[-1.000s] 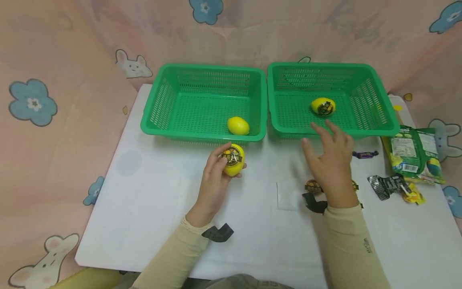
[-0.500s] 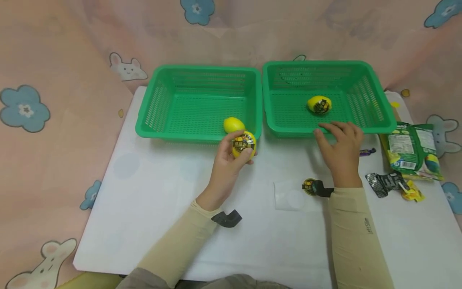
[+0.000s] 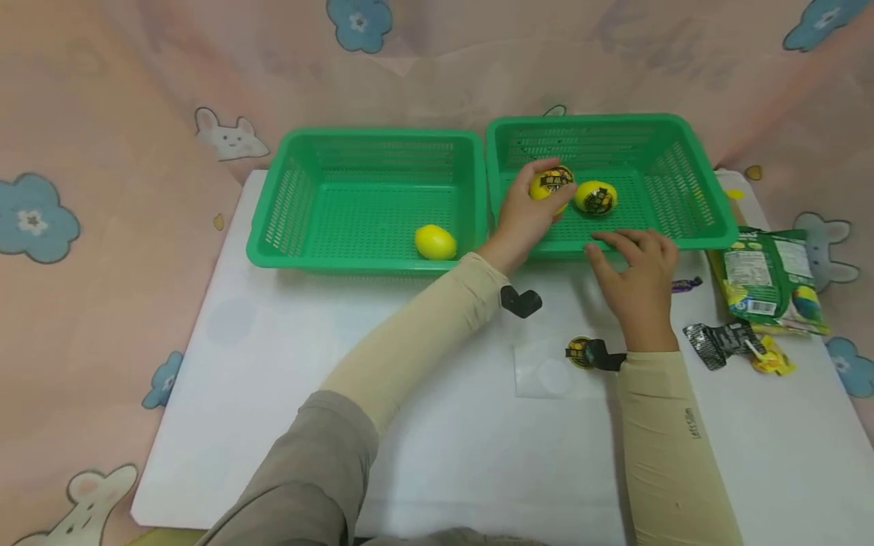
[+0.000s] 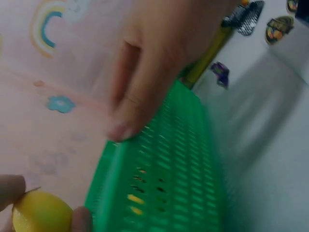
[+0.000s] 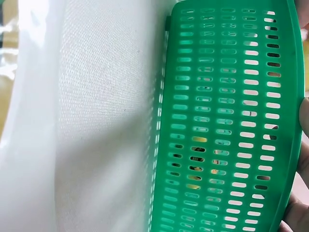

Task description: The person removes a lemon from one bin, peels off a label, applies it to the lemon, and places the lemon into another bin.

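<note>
My left hand reaches over the front rim of the right green basket and grips a yellow lemon-shaped sweet with a dark label above the basket floor. A second labelled sweet lies just to its right inside that basket. A plain yellow one lies in the left green basket. My right hand rests with straight fingers on the right basket's front rim. In the left wrist view the held sweet shows at the bottom left, beside the basket wall.
On the white table, to the right, lie a green snack bag, torn wrappers, a small purple sweet and a round label piece. A pink cartoon cloth surrounds the table.
My left hand has carried the labelled sweet from in front of the left basket up and right into the right basket. My right hand has stayed at the basket's front rim.
</note>
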Motion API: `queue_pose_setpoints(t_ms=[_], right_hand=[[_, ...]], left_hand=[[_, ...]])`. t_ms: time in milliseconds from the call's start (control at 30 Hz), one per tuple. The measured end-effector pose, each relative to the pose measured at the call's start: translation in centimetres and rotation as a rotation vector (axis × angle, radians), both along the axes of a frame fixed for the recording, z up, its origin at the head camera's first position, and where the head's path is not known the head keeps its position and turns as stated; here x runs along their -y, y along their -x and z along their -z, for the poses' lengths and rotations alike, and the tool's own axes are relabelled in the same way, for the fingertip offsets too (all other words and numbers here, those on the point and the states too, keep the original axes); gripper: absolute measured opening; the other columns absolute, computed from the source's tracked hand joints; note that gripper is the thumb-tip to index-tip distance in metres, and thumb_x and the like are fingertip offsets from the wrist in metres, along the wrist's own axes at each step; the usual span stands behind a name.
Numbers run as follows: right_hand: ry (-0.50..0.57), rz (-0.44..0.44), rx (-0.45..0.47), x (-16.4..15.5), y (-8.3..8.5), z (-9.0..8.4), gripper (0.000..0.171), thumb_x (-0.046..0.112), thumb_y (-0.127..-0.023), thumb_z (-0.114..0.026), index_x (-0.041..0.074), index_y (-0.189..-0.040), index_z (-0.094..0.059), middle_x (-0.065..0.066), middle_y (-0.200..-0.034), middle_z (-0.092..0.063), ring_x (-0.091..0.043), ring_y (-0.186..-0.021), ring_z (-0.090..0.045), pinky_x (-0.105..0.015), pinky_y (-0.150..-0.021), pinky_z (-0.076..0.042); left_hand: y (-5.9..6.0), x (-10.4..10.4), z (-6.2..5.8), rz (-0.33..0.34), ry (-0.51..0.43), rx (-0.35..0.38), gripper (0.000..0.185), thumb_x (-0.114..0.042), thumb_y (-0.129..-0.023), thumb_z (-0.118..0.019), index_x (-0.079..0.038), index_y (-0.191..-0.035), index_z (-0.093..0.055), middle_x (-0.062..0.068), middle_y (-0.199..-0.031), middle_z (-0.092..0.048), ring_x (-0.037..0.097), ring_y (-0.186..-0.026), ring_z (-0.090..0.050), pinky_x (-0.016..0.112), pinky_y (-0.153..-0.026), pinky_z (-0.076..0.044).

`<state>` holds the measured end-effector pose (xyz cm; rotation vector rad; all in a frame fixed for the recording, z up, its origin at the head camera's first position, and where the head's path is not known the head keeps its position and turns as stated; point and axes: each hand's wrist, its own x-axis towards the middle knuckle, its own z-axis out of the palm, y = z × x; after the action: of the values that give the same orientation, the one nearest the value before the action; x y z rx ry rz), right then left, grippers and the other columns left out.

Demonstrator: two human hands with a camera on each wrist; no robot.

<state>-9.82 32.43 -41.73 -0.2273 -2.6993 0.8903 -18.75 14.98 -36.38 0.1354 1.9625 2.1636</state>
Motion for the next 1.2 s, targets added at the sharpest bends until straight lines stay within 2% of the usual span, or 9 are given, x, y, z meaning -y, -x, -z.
queue_pose_setpoints(t_ms=[100,200,300,567,667,767,900,1100,1200], right_hand=[[0.0,-0.003,-0.011,0.0,0.0,0.1,0.041,0.04,-0.105,-0.067,0.012,-0.135,-0.074,-0.015,-0.15,-0.054,-0.034,-0.152,-0.02,-0.059,-0.122,-0.021],[-0.008,-0.01,-0.034,-0.2,-0.1,0.2,0.04,0.038,-0.105,-0.069,0.012,-0.134,-0.074,-0.016,-0.149,-0.055,-0.035,-0.15,-0.023,-0.058,-0.121,-0.023],[-0.013,-0.015,-0.046,0.0,0.0,0.1,0.039,0.038,-0.104,-0.07,0.012,-0.133,-0.075,-0.016,-0.148,-0.056,-0.035,-0.149,-0.024,-0.058,-0.12,-0.025],[0.004,-0.009,-0.026,0.0,-0.1,0.0,0.041,0.04,-0.105,-0.069,0.012,-0.133,-0.075,-0.016,-0.15,-0.053,-0.032,-0.15,-0.021,-0.059,-0.119,-0.026],[0.011,-0.015,-0.031,0.0,-0.1,0.2,0.041,0.04,-0.105,-0.069,0.012,-0.133,-0.075,-0.016,-0.15,-0.053,-0.031,-0.15,-0.02,-0.059,-0.12,-0.025],[0.034,-0.026,-0.031,0.0,0.0,0.4,0.041,0.04,-0.105,-0.069,0.011,-0.134,-0.074,-0.017,-0.15,-0.052,-0.031,-0.15,-0.019,-0.06,-0.121,-0.022],[0.073,-0.035,0.018,-0.1,0.1,0.5,0.048,0.046,-0.105,-0.065,0.011,-0.138,-0.071,-0.017,-0.155,-0.046,-0.031,-0.152,-0.012,-0.063,-0.121,-0.021],[0.081,-0.033,0.111,-0.2,-0.1,-1.0,0.059,0.046,-0.108,-0.058,0.008,-0.152,-0.057,-0.018,-0.167,-0.032,-0.038,-0.156,-0.008,-0.069,-0.12,-0.019],[0.116,-0.014,0.074,1.2,-0.3,-2.4,0.058,0.042,-0.107,-0.061,0.009,-0.155,-0.055,-0.015,-0.171,-0.026,-0.039,-0.156,-0.01,-0.07,-0.119,-0.021]], left_hand=[[0.8,-1.2,0.7,-0.015,0.15,0.019,0.056,-0.031,-0.1,-0.077,-0.031,-0.152,-0.056,-0.011,-0.148,-0.055,0.01,-0.126,-0.058,0.031,-0.096,-0.054],[1.2,-1.6,0.8,0.005,0.223,0.012,0.074,-0.047,-0.097,-0.078,-0.04,-0.161,-0.042,-0.016,-0.164,-0.038,0.009,-0.147,-0.039,0.036,-0.111,-0.045],[1.3,-1.1,0.6,0.037,0.206,0.008,0.084,-0.056,-0.094,-0.076,-0.047,-0.164,-0.03,-0.019,-0.168,-0.027,0.01,-0.154,-0.029,0.044,-0.118,-0.039],[0.9,-0.1,0.5,0.086,0.163,0.013,0.079,-0.054,-0.096,-0.075,-0.05,-0.162,-0.034,-0.023,-0.167,-0.028,0.013,-0.154,-0.029,0.049,-0.117,-0.039],[0.4,0.3,0.7,0.078,0.107,-0.015,0.067,-0.048,-0.099,-0.074,-0.042,-0.159,-0.046,-0.021,-0.161,-0.037,0.013,-0.144,-0.044,0.041,-0.109,-0.047],[-0.9,1.4,1.1,0.059,0.039,-0.116,0.045,-0.036,-0.104,-0.07,-0.024,-0.146,-0.062,-0.012,-0.146,-0.056,0.013,-0.118,-0.06,0.029,-0.093,-0.053],[-4.0,4.0,1.9,0.028,-0.038,-0.281,0.023,-0.018,-0.107,-0.066,-0.004,-0.124,-0.071,0.005,-0.125,-0.07,0.011,-0.096,-0.063,0.025,-0.08,-0.053],[-8.3,10.1,3.8,-0.135,-0.116,-0.283,0.018,-0.006,-0.104,-0.065,0.007,-0.116,-0.068,0.016,-0.112,-0.07,0.01,-0.092,-0.064,0.03,-0.08,-0.057],[-9.6,13.4,4.4,-0.242,-0.14,-0.292,0.015,-0.003,-0.104,-0.063,0.008,-0.114,-0.066,0.013,-0.109,-0.07,0.014,-0.091,-0.065,0.029,-0.077,-0.056]])
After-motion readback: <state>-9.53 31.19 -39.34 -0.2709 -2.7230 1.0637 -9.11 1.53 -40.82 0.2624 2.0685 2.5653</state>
